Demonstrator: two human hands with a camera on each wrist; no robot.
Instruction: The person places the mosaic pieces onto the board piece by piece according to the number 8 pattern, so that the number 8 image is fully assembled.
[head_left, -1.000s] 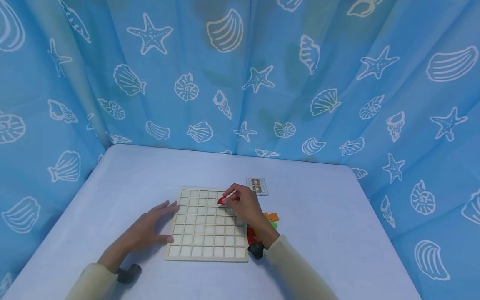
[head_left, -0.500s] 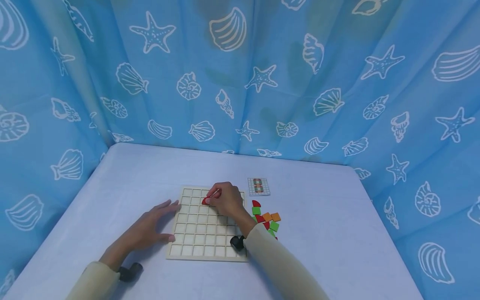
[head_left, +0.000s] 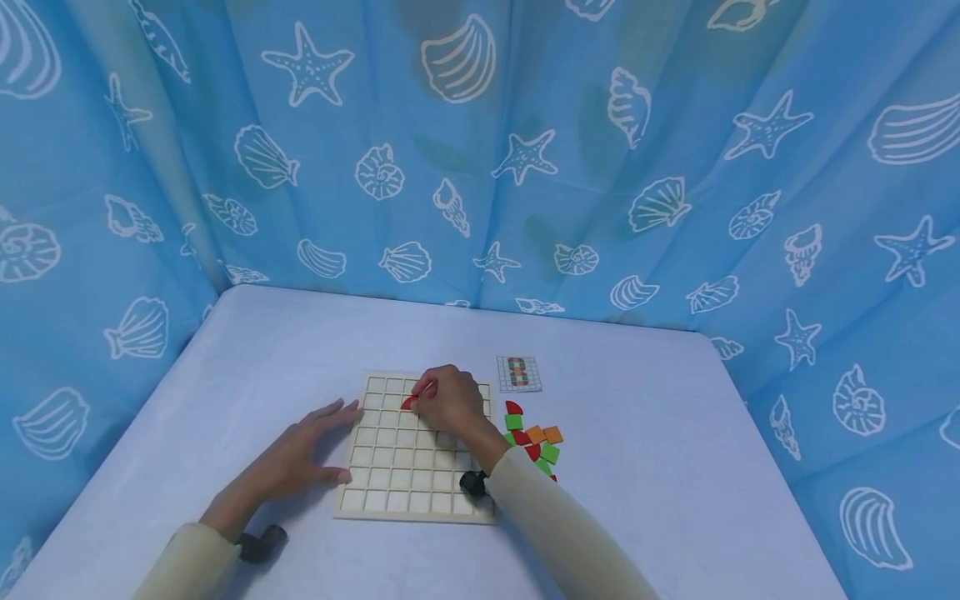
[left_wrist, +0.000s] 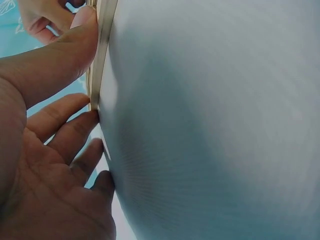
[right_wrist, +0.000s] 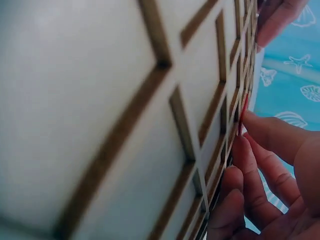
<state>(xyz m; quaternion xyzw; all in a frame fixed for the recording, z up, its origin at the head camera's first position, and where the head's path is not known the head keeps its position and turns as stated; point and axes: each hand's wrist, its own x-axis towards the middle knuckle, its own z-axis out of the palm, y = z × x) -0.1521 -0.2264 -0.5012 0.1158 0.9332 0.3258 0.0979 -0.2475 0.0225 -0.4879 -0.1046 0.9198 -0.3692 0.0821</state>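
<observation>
A pale wooden board (head_left: 412,517) divided into square cells lies on the white table. My right hand (head_left: 453,404) is over its upper part and pinches a red quarter-circle tile (head_left: 408,402) between thumb and fingers. In the right wrist view that red tile (right_wrist: 243,114) shows edge-on, right at the raised grid lines. My left hand (head_left: 303,450) rests at the board's left edge with fingers spread. The left wrist view shows the thumb and fingertips of the left hand (left_wrist: 60,145) touching the board's side (left_wrist: 104,45).
Right of the board lie loose tiles: green squares (head_left: 550,453), orange squares (head_left: 552,434) and red quarter-circles (head_left: 513,407). A small pattern card (head_left: 518,374) lies behind them. A blue curtain (head_left: 480,150) with white shells surrounds the table (head_left: 637,433).
My right hand has moved left across the board with the red tile, uncovering the loose tiles at the right. Over the last half second it stays nearly in place. The left hand keeps its position.
</observation>
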